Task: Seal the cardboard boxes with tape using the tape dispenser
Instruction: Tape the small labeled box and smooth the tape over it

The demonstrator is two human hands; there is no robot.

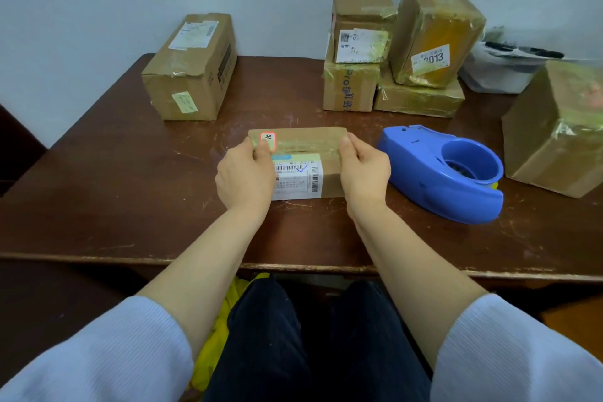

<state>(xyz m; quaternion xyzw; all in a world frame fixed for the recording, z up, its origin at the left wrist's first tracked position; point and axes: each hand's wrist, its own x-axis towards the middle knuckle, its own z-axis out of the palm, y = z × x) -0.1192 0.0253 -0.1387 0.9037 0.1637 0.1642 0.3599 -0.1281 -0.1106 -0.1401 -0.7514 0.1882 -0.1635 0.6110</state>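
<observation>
Both hands grip one small cardboard box (303, 153) that lies flat near the middle of the bench (130, 199). The left hand (244, 176) holds its left end, thumb on top beside a small red-edged sticker (268, 140), the other fingers hidden round the side. The right hand (363, 170) holds the right end, thumb and fingers curled over the top edge. A strip of clear tape runs along the box's top, and a white shipping label (295, 178) with barcodes covers its near face.

Just right of the right hand, apart from the box, a blue tape dispenser (443, 170) rests on the bench. At the right edge sits a large box (554, 127) with glossy tape on it. At the far right, against the wall, four taped boxes (398, 52) are stacked, one marked 3013; a white bag (502, 68) lies to their right. At the far left a long box (192, 65) stands alone, well apart from the rest.
</observation>
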